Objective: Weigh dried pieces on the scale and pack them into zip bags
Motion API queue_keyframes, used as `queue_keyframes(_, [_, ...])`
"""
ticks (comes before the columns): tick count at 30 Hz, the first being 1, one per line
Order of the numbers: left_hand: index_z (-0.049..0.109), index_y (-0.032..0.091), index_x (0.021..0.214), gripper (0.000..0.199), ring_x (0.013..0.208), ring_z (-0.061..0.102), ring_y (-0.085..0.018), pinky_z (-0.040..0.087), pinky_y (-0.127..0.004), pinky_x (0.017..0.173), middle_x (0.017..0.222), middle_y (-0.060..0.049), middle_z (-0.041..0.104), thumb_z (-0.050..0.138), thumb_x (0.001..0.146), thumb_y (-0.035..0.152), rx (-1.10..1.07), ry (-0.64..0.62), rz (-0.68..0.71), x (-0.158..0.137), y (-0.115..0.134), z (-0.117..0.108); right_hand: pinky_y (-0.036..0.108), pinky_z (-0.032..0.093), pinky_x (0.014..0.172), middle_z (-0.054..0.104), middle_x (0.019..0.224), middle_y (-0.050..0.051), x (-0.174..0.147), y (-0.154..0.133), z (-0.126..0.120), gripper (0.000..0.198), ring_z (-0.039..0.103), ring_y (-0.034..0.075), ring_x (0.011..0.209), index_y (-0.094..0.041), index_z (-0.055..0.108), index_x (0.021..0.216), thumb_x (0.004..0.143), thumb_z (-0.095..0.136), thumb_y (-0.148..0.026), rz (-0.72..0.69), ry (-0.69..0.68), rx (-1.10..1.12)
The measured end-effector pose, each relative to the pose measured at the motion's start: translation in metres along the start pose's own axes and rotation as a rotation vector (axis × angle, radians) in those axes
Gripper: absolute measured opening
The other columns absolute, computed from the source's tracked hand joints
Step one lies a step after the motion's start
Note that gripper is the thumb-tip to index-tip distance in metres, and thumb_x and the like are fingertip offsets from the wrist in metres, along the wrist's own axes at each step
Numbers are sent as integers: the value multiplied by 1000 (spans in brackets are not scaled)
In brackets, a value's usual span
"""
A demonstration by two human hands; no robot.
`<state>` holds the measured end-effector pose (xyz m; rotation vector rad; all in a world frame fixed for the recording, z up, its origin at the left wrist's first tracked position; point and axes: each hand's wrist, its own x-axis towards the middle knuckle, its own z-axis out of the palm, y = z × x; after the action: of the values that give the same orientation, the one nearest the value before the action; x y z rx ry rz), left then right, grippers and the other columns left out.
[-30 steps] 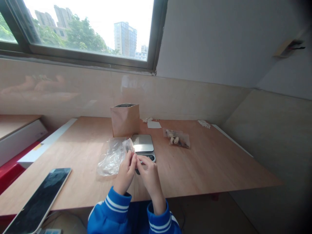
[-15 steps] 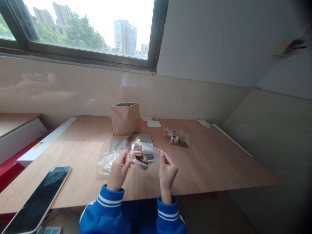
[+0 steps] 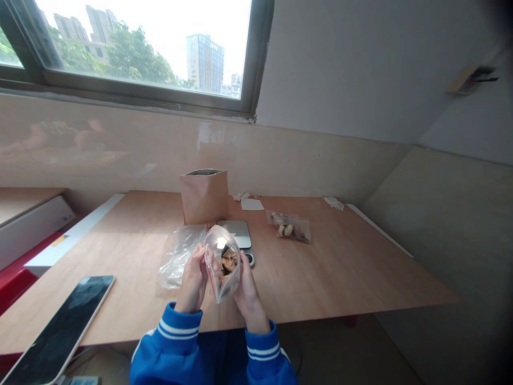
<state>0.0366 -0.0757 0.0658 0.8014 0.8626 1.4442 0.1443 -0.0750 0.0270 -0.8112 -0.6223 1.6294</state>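
Between my two hands is a clear zip bag (image 3: 218, 289) with a red strip along its mouth, which gapes up toward me. Brown dried pieces (image 3: 228, 260), perhaps dried mushroom, lie inside it. My left hand (image 3: 194, 278) is closed on the bag's left edge, and my right hand (image 3: 249, 293) grips its right side, some fingers hidden behind the plastic. Just beyond the bag, partly covered by it, sits a flat kitchen scale (image 3: 239, 231). Left of my left hand lie empty-looking clear plastic bags (image 3: 175, 264).
A brown paper pouch (image 3: 204, 199) stands open behind the scale. Filled zip bags (image 3: 294, 229) lie to the right. A white paper (image 3: 252, 204) and crumpled tissue (image 3: 334, 203) are farther back. A large phone or tablet (image 3: 60, 329) rests at the table's (image 3: 340, 278) left front corner.
The bag was stretched flat between my hands; now its mouth is spread wide and turned toward me. My right hand has moved left, closer to my left hand.
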Motion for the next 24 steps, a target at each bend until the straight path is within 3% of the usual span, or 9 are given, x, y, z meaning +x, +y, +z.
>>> queue_keyframes(4, [42, 20, 69, 30, 54, 48, -12, 41, -24, 51, 59, 4, 48, 48, 79, 48, 353, 90, -36, 11, 1, -8, 33, 56, 60, 73, 93, 11, -4, -1, 16, 60, 69, 21, 75, -16, 66, 112, 89, 35, -62, 35, -18, 70])
queue_keyframes(6, [47, 20, 71, 29, 64, 53, -16, 47, -30, 62, 67, 0, 52, 50, 78, 48, 569, 204, 91, 15, 6, -10, 32, 56, 58, 74, 90, 11, -2, 1, 15, 56, 69, 21, 72, -16, 68, 107, 88, 39, -60, -8, 36, 65])
queue_keyframes(9, [53, 18, 85, 24, 79, 56, -20, 48, -37, 76, 87, -6, 55, 54, 79, 42, 832, 381, 433, 14, 19, -2, 34, 58, 66, 74, 92, 10, 4, 8, 8, 52, 70, 21, 80, -16, 70, 103, 87, 44, -58, -68, 112, 59])
queue_keyframes(11, [58, 19, 92, 20, 86, 57, -20, 48, -38, 83, 95, -8, 56, 51, 83, 35, 923, 252, 567, 12, 28, 7, 37, 58, 75, 74, 98, 10, 7, 11, 4, 52, 70, 21, 87, -18, 69, 104, 87, 43, -59, -94, 117, 56])
queue_keyframes(14, [59, 19, 95, 18, 85, 61, -19, 50, -36, 79, 92, -7, 61, 48, 83, 25, 939, -4, 465, 16, 34, 19, 39, 57, 83, 71, 110, 9, 7, 11, 2, 50, 69, 22, 96, -21, 68, 107, 89, 40, -59, -121, 95, 83])
queue_keyframes(20, [47, 19, 84, 16, 71, 63, -17, 51, -31, 66, 79, -3, 62, 58, 74, 26, 954, -107, 272, 27, 28, 27, 37, 56, 86, 70, 111, 7, 4, 2, 2, 48, 67, 20, 103, -22, 68, 103, 91, 36, -55, -120, 75, 152])
queue_keyframes(24, [49, 20, 69, 14, 64, 59, -17, 47, -29, 61, 69, -2, 60, 61, 70, 28, 1110, -291, 272, 28, 21, 31, 39, 55, 91, 71, 110, 8, 6, 4, -2, 52, 66, 23, 106, -19, 68, 103, 91, 34, -57, -142, 92, 159])
